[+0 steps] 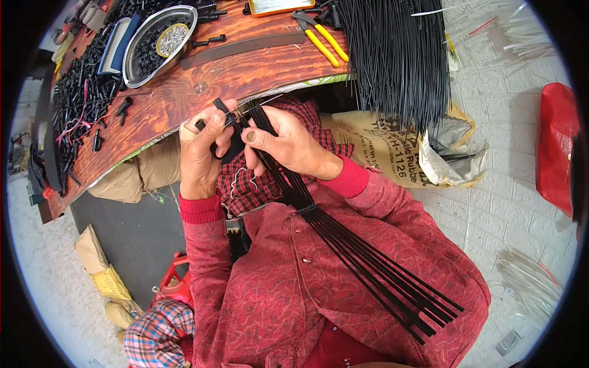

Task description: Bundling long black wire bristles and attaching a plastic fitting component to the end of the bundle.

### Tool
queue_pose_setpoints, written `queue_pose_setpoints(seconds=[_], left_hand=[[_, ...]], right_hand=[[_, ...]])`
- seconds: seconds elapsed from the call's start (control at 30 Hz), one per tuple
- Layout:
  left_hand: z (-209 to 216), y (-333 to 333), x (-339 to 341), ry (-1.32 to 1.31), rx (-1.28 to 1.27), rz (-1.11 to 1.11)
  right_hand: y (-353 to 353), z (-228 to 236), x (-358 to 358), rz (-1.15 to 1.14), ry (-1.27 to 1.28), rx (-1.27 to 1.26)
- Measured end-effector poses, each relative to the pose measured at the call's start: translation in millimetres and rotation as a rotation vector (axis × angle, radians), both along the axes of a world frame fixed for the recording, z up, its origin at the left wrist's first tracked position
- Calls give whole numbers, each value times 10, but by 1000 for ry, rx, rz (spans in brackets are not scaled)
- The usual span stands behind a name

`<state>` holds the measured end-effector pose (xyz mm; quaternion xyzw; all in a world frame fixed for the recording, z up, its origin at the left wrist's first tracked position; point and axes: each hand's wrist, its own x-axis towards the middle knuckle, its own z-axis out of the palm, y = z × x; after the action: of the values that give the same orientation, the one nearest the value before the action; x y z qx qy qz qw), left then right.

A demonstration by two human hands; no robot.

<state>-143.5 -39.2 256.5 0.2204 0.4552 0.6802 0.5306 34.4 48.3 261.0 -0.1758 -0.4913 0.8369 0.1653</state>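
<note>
Just in front of the table edge, my two hands work close together. My left hand (204, 144) is closed, pinching a small black plastic piece (221, 105) between thumb and fingers. My right hand (288, 140) is closed round the upper end of a bundle of flat black strips (362, 260). The strips run down across my red jacket, gathered by a narrow band (307, 209), and fan out at the lower right. A thin metal rod or wire (261, 105) slants between the hands. Where it meets the black piece is partly hidden by my fingers.
On the wooden table (245, 73) lie yellow-handled pliers (322, 40), a dark flat strip (245, 49), an oval metal tray (130, 64) of small black parts and loose black pieces. Long black strands (399, 61) hang over the right edge above a paper sack (380, 144). A red bag (555, 147) stands right.
</note>
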Motion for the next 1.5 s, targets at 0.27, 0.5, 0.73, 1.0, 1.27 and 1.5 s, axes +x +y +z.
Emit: queue_pose_setpoints(seconds=[0.27,0.5,0.73,1.0,1.27,1.5], left_hand=[[133,-125,58,145,-43,17],[191,-163,121,226,-114,97],[182,-189,155,343,-121,155],[9,-208,95,167,-43,148],[66,-212,112,280,-60,148],[187,-229,77,352,-84,146]], right_hand=[[-57,25,-74,-68,-102,85],[-117,58,-110,-142,-95,158],[-89,98,-64,-57,-98,371],[-29,0,-83,90,-49,164],[-92,-45,-106,-12,-5,99],[12,-16,-67,104,28,109]])
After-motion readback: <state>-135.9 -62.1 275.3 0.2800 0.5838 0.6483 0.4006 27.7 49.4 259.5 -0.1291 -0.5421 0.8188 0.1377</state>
